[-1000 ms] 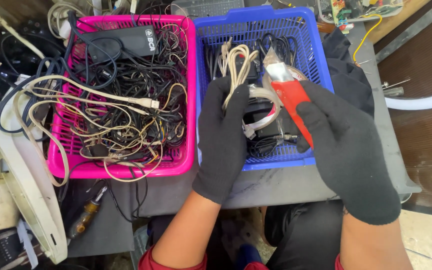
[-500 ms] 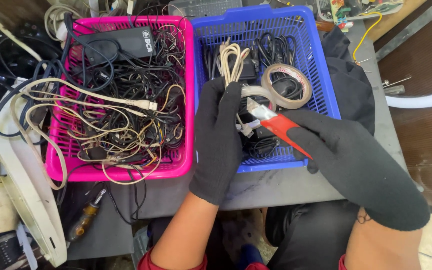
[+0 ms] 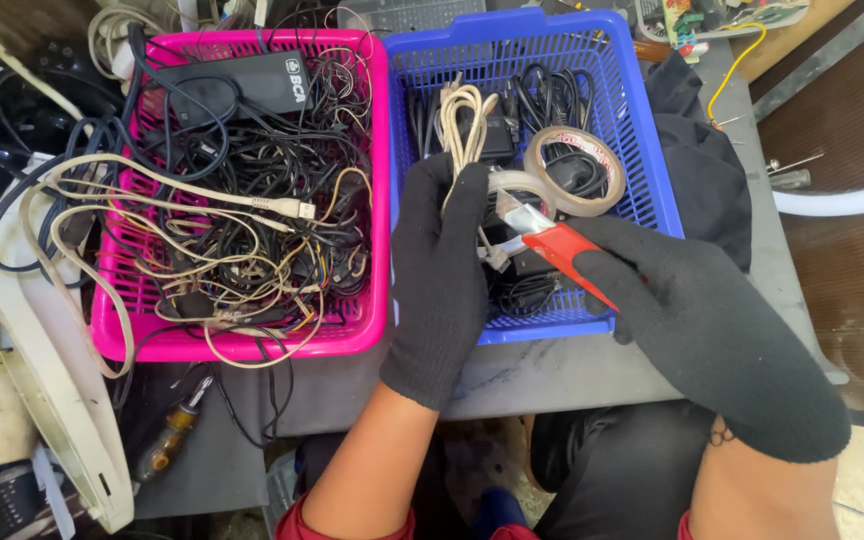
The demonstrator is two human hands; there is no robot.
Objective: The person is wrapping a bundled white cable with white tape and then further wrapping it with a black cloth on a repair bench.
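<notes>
Low in the frame, two bare forearms rise to black knit gloves over a grey tabletop (image 3: pixel 542 375). At centre, the left hand (image 3: pixel 439 270) is closed around a bundle of beige cable (image 3: pixel 464 125), whose loops stick up above the fingertips. Right of centre, the right hand (image 3: pixel 697 320) grips red-handled scissors (image 3: pixel 552 235), whose short metal blades point up-left and touch the cable bundle just beside the left hand. Both hands hover over the front half of a blue plastic mesh basket (image 3: pixel 642 150), upper middle of the frame. Inside it, just beyond the scissors, lies a roll of clear tape (image 3: pixel 572 172) among black cords. Left of that stands a pink plastic mesh basket (image 3: pixel 377 200) heaped with tangled black and cream wires, with a black power adapter (image 3: pixel 242 85) at its far end. At lower left a wooden-handled screwdriver (image 3: pixel 174 435) lies on the table edge. A dark cloth (image 3: pixel 697 165) sits right of the blue basket.
</notes>
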